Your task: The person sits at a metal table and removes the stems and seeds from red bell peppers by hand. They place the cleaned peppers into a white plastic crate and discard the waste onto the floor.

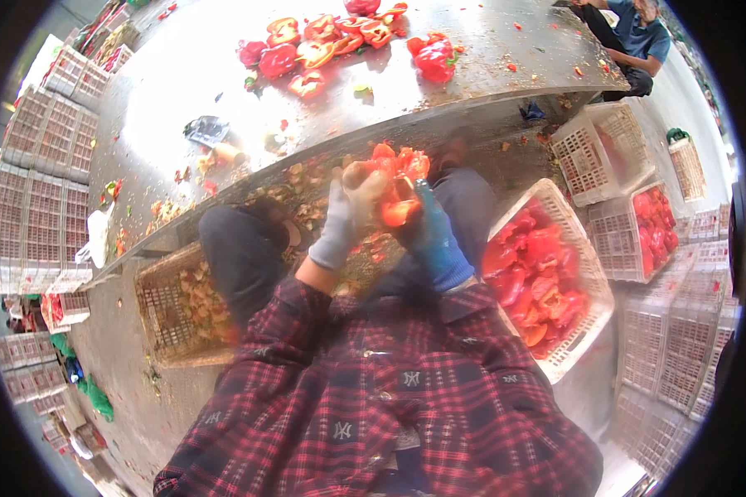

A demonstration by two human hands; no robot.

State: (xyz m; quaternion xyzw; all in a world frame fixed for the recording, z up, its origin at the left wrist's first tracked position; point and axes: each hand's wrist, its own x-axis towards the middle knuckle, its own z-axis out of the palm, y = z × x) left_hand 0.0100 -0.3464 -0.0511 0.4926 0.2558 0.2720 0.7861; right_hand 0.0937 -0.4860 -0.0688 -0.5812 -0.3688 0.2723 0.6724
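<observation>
Both my hands are gloved and meet in front of my lap, below the table's near edge. My left hand, in a pale glove, is closed around the left side of opened red bell pepper pieces. On their right side, my right hand, in a blue glove, grips them from below; whether it also holds a tool cannot be seen. Whole and halved red bell peppers lie on the metal table beyond, and another pepper sits apart from them to the right.
At my right stands a white plastic crate of red peppers. A dirty crate with scraps is at my left. More crates stand at right, with stacks at far left. A person sits beyond the table's right end.
</observation>
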